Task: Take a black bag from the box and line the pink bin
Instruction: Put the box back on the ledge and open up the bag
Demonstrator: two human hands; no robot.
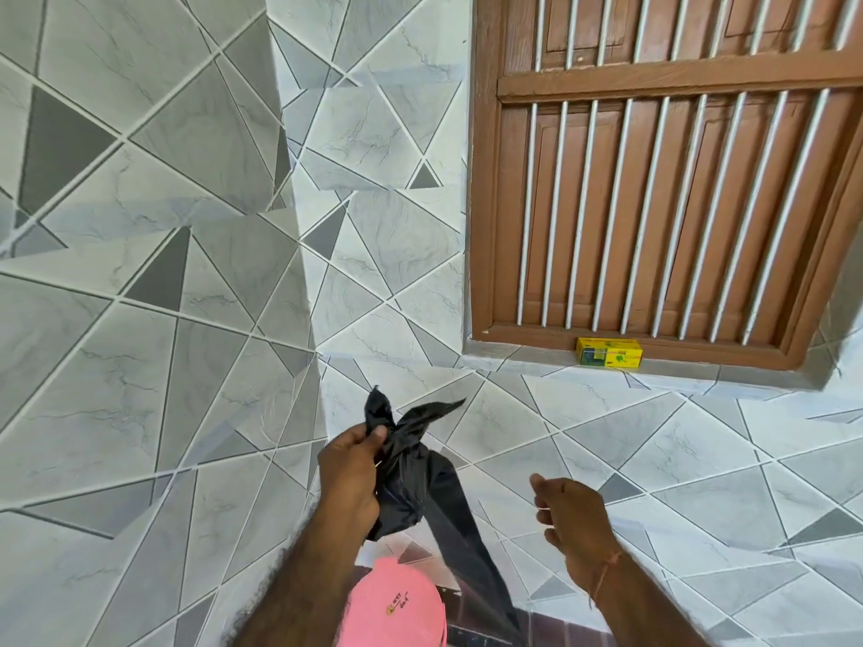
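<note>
My left hand (pixel 352 473) is closed around a crumpled black bag (pixel 411 464), held up in front of the tiled wall. One end of the bag sticks up past my fingers and a long strip hangs down to the right. My right hand (pixel 572 516) floats to the right of the bag with loosely curled fingers, holding nothing and not touching it. The pink bin (pixel 397 604) stands below my left forearm at the bottom edge, partly hidden by the arm. The yellow box (pixel 608 352) lies on the window ledge, far up to the right.
A brown wooden window (pixel 654 179) with white bars fills the upper right, its ledge (pixel 527 354) just under it. Grey and white tiled walls (pixel 140 273) meet at a corner on the left. A dark floor strip (pixel 481 618) shows beside the bin.
</note>
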